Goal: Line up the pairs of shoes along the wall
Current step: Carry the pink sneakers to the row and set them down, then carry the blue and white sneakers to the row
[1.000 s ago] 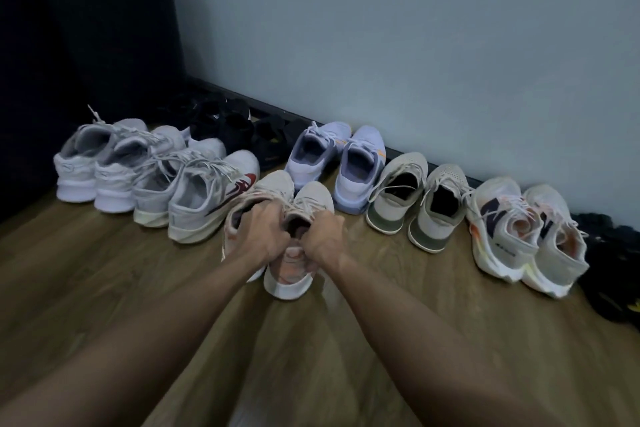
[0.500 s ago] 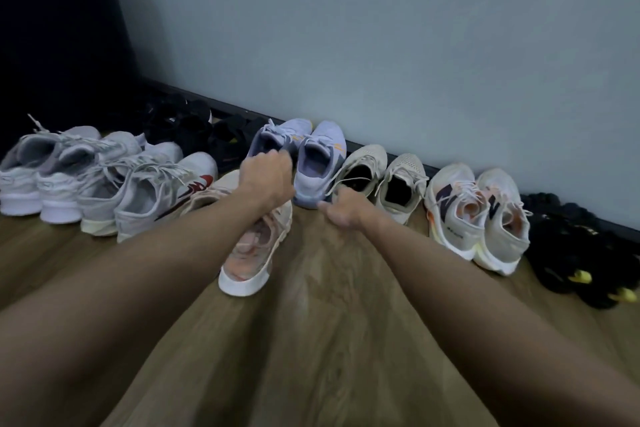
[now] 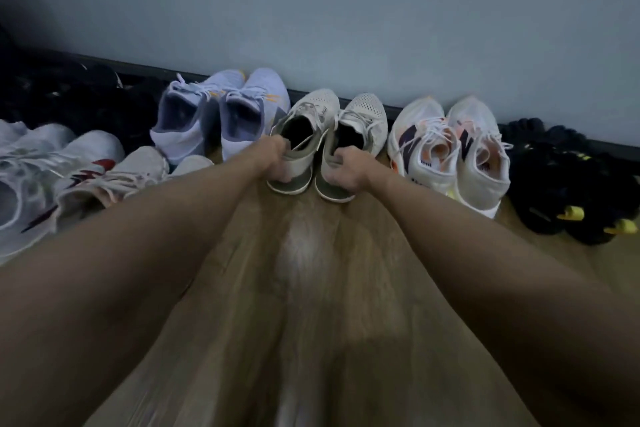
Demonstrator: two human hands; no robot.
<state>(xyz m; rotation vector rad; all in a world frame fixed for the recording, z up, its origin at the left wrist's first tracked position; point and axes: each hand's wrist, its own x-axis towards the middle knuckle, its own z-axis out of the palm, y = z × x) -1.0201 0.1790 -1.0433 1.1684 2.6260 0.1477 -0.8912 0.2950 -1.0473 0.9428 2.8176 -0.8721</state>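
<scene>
Our left hand (image 3: 275, 158) is clamped on the heel collar of the left beige shoe (image 3: 304, 139), fingers curled over the back rim. Our right hand (image 3: 348, 168) is gripping the heel of the right beige shoe (image 3: 360, 135) the same way. Both shoes sit on the wood floor (image 3: 318, 288), side by side, almost touching, toes pointing at the wall (image 3: 346, 10) and close to the dark baseboard (image 3: 394, 110); heels toward us.

Just left of that pair: lavender pair (image 3: 221, 114), toes at the baseboard, the two shoes touching. Just right of the beige pair: white pair with dark and orange markings (image 3: 450, 146), also toes to the wall, heels a bit nearer to us than the beige ones.

Far right: black pair with yellow tabs (image 3: 568, 184), against the baseboard, details too dark to read.

Left of our left forearm: pinkish-white pair (image 3: 138, 173), partly hidden by the arm, set further from the wall than the lavender one. Next to it at the left edge of the floor, white sneakers with a red mark (image 3: 52, 166), overlapping. Behind those, along the baseboard, a dark heap of black footwear (image 3: 86, 97); we can't tell how many.
</scene>
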